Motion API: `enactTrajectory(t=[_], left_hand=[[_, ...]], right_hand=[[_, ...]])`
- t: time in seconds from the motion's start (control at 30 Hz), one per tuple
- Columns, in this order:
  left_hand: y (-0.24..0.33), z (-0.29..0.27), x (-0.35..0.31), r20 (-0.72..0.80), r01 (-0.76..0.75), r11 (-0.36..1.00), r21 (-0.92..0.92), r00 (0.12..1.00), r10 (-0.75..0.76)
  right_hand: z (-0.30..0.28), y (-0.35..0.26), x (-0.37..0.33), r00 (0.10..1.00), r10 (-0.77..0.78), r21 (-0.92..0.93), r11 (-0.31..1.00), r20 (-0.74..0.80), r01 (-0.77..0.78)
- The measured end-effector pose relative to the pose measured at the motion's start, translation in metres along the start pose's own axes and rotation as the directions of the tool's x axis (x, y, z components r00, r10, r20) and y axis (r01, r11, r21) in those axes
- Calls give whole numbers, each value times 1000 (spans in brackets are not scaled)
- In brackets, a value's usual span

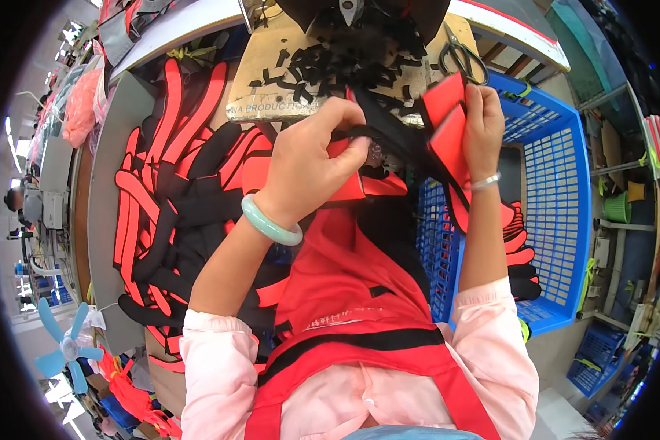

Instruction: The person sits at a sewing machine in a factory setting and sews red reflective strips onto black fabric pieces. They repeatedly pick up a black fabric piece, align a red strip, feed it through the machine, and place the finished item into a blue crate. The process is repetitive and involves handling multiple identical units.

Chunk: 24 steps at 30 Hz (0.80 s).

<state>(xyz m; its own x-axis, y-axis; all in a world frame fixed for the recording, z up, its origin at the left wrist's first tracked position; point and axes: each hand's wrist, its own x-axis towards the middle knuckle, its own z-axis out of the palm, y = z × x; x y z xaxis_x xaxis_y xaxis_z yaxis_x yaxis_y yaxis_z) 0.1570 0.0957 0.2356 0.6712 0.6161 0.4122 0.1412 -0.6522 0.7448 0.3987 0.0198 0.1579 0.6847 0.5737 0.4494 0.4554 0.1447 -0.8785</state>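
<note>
My left hand [317, 158], with a pale green bangle at the wrist, is closed with thumb and fingers pinched on a black fabric strip [389, 132]. The strip stretches across in front of me toward my right hand [484, 128]. That hand, with a silver bracelet, is closed round a red-and-black fabric piece [447, 136], which looks folded or layered. Whether both hands hold one joined piece I cannot tell. More red fabric [385, 185] lies just below the hands, over my red apron [345, 271].
Black offcuts [323, 70] litter a worn board [260, 55] under a dark machine [349, 10]. Black-handled scissors [462, 60] lie at its right. A grey bin [106, 205] at left holds several red-and-black strips [172, 139]. A blue basket [583, 220] stands at right with similar pieces inside.
</note>
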Motion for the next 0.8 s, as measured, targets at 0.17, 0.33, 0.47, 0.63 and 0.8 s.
enactTrajectory(t=[0.17,0.33,0.47,0.63,0.8], left_hand=[[-16,6,13,-53,-176,961,211,980,191],[-18,3,34,68,-53,988,146,997,44],[-32,-16,54,203,120,987,-109,974,-96],[-39,-35,67,270,353,897,-267,921,-281],[-54,-40,85,231,453,813,-366,890,-393]], right_hand=[[-13,-92,-42,876,156,-62,988,456,-144],[17,-70,-33,927,-179,-158,958,329,241],[24,-71,-7,856,68,-119,993,512,-7],[26,-87,22,855,-35,-236,955,517,181],[27,-101,42,848,10,-382,896,530,228]])
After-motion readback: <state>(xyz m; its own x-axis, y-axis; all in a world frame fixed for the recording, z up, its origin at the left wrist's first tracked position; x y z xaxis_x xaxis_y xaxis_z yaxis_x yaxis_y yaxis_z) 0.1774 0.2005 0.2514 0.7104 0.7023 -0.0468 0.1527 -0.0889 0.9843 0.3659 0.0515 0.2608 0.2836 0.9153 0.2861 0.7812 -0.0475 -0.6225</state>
